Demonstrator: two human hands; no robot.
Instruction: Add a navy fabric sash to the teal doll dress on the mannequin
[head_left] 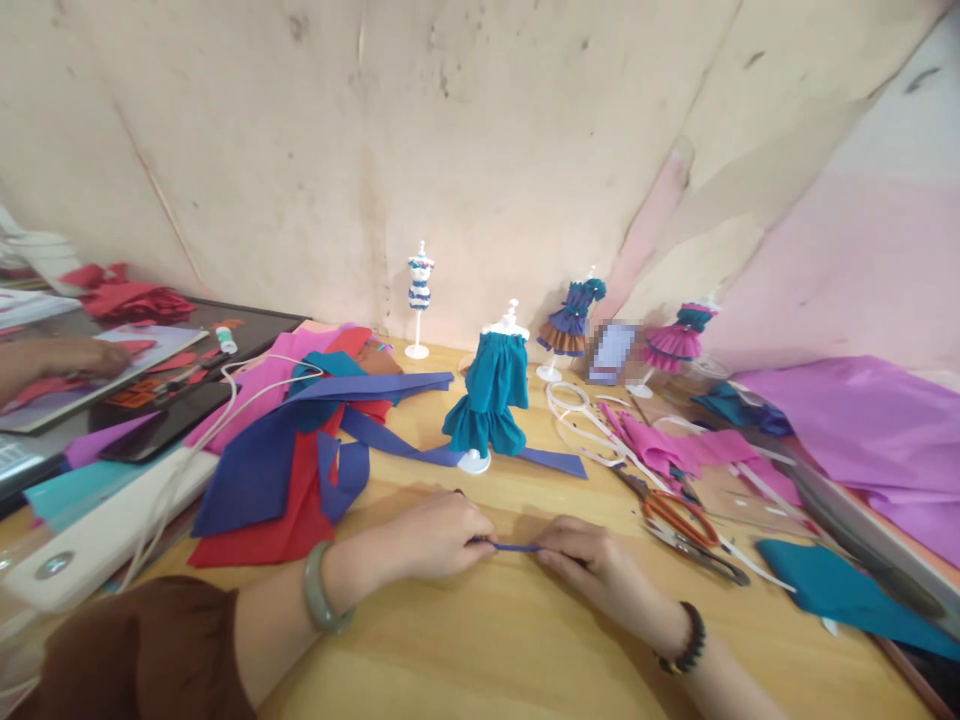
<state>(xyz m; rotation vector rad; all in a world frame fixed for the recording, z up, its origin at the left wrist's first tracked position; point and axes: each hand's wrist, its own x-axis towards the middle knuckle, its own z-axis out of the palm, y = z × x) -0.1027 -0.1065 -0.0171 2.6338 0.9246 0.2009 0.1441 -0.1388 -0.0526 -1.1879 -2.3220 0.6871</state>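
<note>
A thin blue-purple strip (517, 547) is stretched between my two hands, low over the wooden table. My left hand (450, 535) pinches one end of it, and my right hand (589, 560) pinches the other. Just beyond them stands a small white mannequin (510, 322) wearing a ruffled teal dress (496, 375). A flat blue strip (551, 461) lies on the table by its base. Left of my left hand are blue fabric (251, 470) and red fabric (262, 540) in an overlapping pile.
Orange-handled scissors (679, 515) lie right of my right hand, near teal fabric (847, 590). Behind stand a bare-looking striped mannequin (420, 285) and two dressed ones. A white power strip (105, 525) lies at left, where another person's hand (97, 360) rests over papers. Purple fabric (862, 430) covers the right side.
</note>
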